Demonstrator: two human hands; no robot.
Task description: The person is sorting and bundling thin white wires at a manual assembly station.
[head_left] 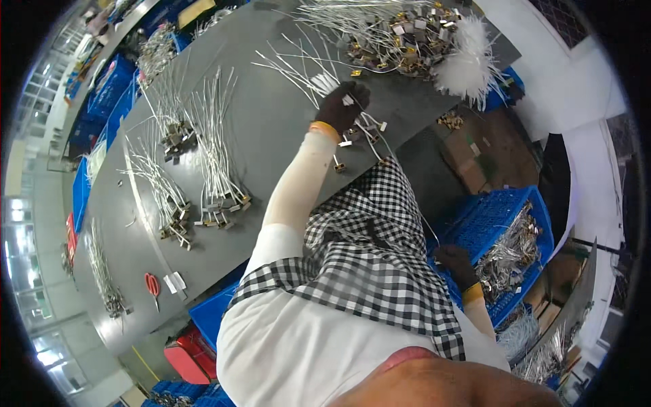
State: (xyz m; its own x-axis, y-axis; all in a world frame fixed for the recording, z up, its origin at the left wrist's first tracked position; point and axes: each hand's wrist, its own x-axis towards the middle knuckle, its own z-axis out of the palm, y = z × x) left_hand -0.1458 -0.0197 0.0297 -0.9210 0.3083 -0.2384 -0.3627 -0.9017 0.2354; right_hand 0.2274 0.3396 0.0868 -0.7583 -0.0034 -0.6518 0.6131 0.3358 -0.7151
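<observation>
My left hand, in a dark glove, is closed around a small bundle of white wires over the near edge of the grey table. Small connectors on wire ends stick out below the fist. My right hand, also dark-gloved, is low at my right side, beside a blue crate. One thin wire runs from the bundle down to its fingers, which look closed on it. The fingertips of the right hand are partly hidden.
On the table lie several wire bundles, red-handled scissors and a big heap of connectors at the far right. A white fibrous bunch adjoins the heap. A red stool stands below the table's left part.
</observation>
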